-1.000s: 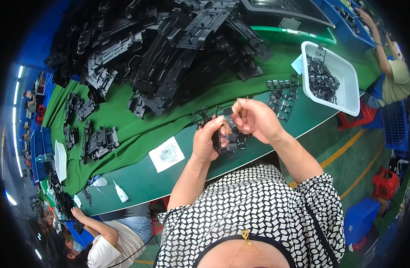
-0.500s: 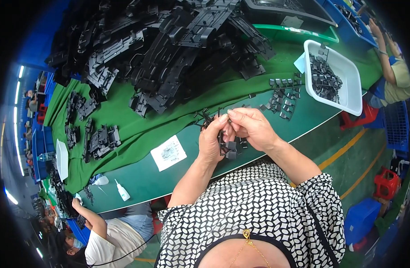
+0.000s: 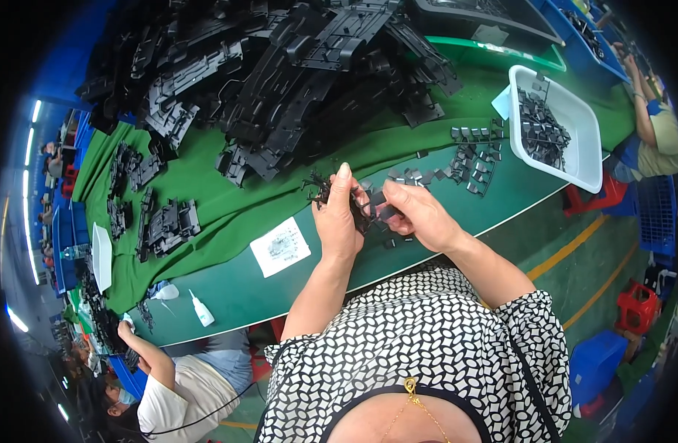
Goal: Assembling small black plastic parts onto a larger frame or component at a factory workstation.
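Both of my hands meet just above the near edge of the green table (image 3: pixel 295 284). My left hand (image 3: pixel 337 215) grips a spidery black plastic frame of small moulded parts (image 3: pixel 320 190), thumb pointing up. My right hand (image 3: pixel 419 214) pinches a small black piece (image 3: pixel 381 213) at that frame's right side. Loose small black parts (image 3: pixel 472 159) lie on the table just beyond my right hand.
A big heap of black plastic mouldings (image 3: pixel 280 81) fills the far table. A white tray (image 3: pixel 586 148) with small black parts stands at the right. A white paper sheet (image 3: pixel 280 247) and small glue bottle (image 3: pixel 201 308) lie left. Other people work at left and right.
My hands have shifted slightly and turned the black frame; the left thumb now points up and the right hand has come lower and further right on the frame.
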A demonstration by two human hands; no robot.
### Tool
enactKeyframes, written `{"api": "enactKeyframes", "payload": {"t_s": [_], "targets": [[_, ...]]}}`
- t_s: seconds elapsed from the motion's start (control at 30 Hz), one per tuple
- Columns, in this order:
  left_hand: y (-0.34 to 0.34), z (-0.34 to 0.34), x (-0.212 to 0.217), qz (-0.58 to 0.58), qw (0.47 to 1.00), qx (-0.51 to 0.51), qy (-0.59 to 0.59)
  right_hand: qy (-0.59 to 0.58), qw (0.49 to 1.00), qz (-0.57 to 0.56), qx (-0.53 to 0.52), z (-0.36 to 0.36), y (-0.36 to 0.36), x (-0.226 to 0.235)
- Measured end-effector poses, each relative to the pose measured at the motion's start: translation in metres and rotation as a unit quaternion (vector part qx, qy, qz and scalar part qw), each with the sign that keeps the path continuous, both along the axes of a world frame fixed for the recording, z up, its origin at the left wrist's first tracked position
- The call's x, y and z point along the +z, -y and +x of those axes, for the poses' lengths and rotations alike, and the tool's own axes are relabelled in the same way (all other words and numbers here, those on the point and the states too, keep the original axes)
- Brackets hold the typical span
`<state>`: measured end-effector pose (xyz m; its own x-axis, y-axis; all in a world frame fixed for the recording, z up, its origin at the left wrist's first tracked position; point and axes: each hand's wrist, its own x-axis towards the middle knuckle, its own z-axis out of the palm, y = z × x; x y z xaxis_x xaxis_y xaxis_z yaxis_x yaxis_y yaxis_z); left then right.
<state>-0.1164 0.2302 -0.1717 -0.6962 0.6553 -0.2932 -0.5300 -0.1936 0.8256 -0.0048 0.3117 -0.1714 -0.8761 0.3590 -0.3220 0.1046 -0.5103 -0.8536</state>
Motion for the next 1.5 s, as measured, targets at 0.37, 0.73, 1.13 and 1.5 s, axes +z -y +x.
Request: {"api": "enactKeyframes", "payload": {"t_s": [0.37, 0.73, 1.13, 1.5], "targets": [[0.002, 0.007, -0.01, 0.021, 0.983, -0.177, 0.046, -0.08, 0.993, 0.071, -0.052, -0.005, -0.002, 0.012], [0.004, 0.004, -0.011, 0.13, 0.963, -0.176, 0.157, -0.137, 0.958, -0.226, -0.109, -0.006, -0.001, 0.0], [-0.001, 0.004, -0.009, -0.007, 0.996, -0.084, -0.028, -0.08, 0.99, -0.111, -0.027, -0.002, -0.01, 0.001], [0.003, 0.004, -0.006, -0.015, 0.974, -0.224, -0.027, -0.078, 0.996, 0.047, -0.023, 0.003, -0.011, 0.013]]}}
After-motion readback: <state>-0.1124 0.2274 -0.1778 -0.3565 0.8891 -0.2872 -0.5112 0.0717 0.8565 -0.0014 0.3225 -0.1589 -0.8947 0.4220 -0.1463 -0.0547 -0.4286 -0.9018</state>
